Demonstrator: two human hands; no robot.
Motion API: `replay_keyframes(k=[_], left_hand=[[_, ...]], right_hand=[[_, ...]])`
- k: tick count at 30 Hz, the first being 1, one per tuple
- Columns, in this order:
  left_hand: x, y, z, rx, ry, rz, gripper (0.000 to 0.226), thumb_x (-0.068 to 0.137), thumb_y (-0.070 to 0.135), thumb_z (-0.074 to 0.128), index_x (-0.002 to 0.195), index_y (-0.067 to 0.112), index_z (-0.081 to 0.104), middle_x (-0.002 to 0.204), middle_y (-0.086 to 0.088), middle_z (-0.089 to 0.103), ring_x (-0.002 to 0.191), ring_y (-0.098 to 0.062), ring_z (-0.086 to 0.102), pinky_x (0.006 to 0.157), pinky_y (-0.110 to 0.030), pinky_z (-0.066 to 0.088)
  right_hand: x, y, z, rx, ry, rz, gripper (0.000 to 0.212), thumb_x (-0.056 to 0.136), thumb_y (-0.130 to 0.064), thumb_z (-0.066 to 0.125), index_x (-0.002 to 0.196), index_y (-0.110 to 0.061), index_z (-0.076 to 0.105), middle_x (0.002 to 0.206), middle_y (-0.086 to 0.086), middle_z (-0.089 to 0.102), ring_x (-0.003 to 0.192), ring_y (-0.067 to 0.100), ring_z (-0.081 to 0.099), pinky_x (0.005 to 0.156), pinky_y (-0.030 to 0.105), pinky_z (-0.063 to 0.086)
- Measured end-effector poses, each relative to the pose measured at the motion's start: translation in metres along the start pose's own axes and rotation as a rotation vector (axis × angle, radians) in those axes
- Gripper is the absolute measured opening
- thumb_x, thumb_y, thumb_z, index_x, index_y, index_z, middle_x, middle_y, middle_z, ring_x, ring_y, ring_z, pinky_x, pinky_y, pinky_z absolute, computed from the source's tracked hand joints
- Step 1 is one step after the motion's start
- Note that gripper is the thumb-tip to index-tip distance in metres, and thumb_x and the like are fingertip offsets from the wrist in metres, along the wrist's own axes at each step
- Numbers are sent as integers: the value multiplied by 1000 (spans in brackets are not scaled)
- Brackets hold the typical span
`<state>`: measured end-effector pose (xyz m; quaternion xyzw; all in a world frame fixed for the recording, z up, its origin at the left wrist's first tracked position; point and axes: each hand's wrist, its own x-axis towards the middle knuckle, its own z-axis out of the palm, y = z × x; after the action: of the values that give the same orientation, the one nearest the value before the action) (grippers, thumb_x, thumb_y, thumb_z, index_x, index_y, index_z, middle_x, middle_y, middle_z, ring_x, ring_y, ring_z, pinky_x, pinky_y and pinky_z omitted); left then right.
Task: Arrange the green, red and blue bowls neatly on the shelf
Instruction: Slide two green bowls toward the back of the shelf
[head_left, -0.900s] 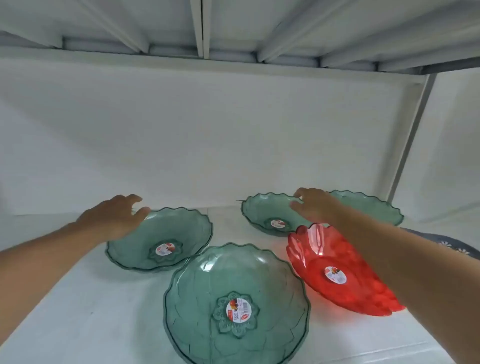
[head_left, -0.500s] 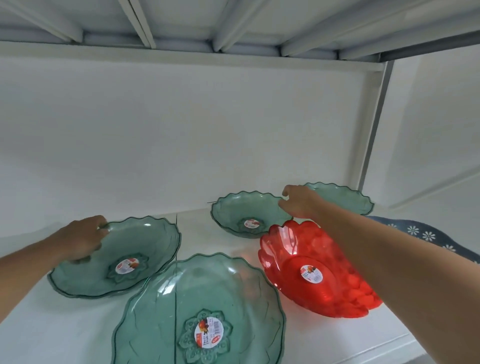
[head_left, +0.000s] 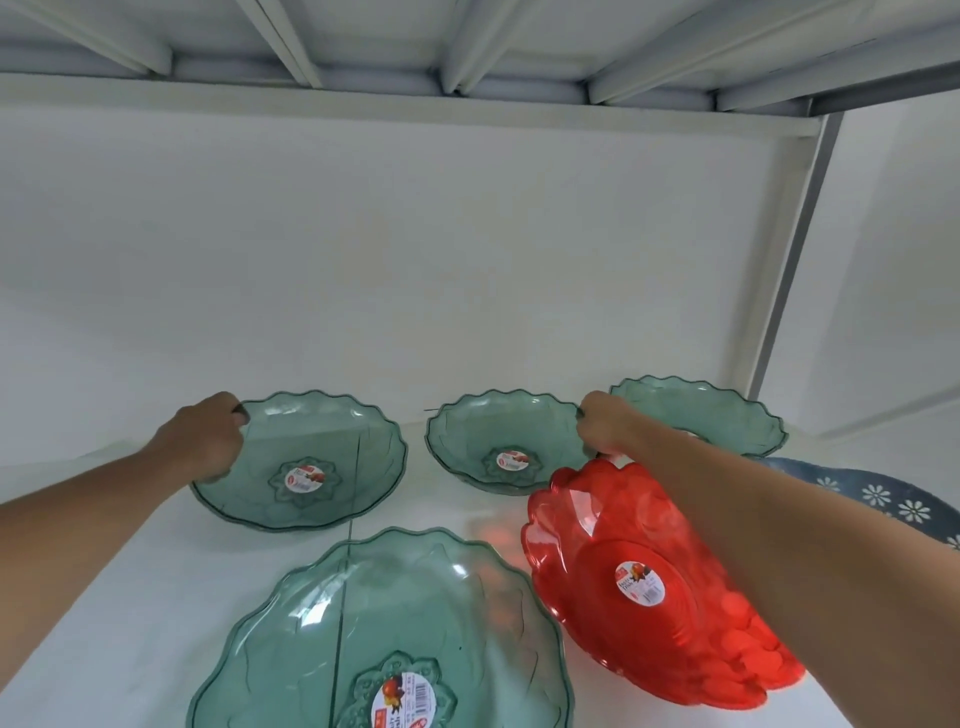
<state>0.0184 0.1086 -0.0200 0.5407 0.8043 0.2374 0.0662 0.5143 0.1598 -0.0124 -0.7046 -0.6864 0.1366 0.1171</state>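
Since a moment ago the left hand (head_left: 200, 446) has closed on the nine-o'clock green bowl (head_left: 311, 462), the right hand (head_left: 605, 426) pinching the twelve-o'clock bowl's (head_left: 498, 441) rim, so arranging has likely begun.

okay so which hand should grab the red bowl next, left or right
Right, probably. The right hand grips the middle green bowl directly behind the red bowl. The left hand holds the far-left green bowl, across the shelf.

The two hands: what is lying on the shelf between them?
In the head view, the left hand and right hand each grip a green bowl's rim. Between them lie the left bowl, a bare strip of shelf, then the middle bowl.
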Motion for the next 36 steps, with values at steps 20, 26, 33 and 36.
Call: replay_keyframes(k=[20, 26, 33, 36], left_hand=[[-58, -69, -111, -192, 100, -258, 20, 100, 5, 55, 118, 4, 63, 120, -20, 62, 84, -43, 74, 76, -48, 65], [-64, -147, -149, -204, 116, -232, 21, 98, 9, 51, 114, 3, 64, 112, -21, 67, 82, -43, 76, 84, -54, 63], [-57, -230, -183, -211, 45, -195, 24, 97, 5, 52, 117, 3, 64, 108, -17, 64, 83, -40, 75, 84, -55, 63], [-52, -253, -198, -214, 54, -194, 24, 99, 5, 51, 118, 0, 64, 112, -23, 65, 92, -43, 73, 87, -57, 62]], right_hand=[[-34, -122, -11, 383, 21, -77, 25, 101, -1, 40, 101, 10, 63, 92, 33, 70, 68, 40, 71, 71, 48, 66], [-71, -188, 16, 379, 37, -89, 27, 104, -3, 40, 111, 11, 63, 100, 33, 71, 85, 48, 78, 86, 57, 65], [-107, -262, 49, 383, 76, -10, 27, 103, -2, 41, 111, 12, 63, 95, 36, 73, 90, 50, 78, 86, 58, 64], [-116, -286, 60, 398, 79, 17, 28, 104, -1, 40, 114, 12, 63, 99, 38, 72, 84, 48, 77, 88, 57, 64]])
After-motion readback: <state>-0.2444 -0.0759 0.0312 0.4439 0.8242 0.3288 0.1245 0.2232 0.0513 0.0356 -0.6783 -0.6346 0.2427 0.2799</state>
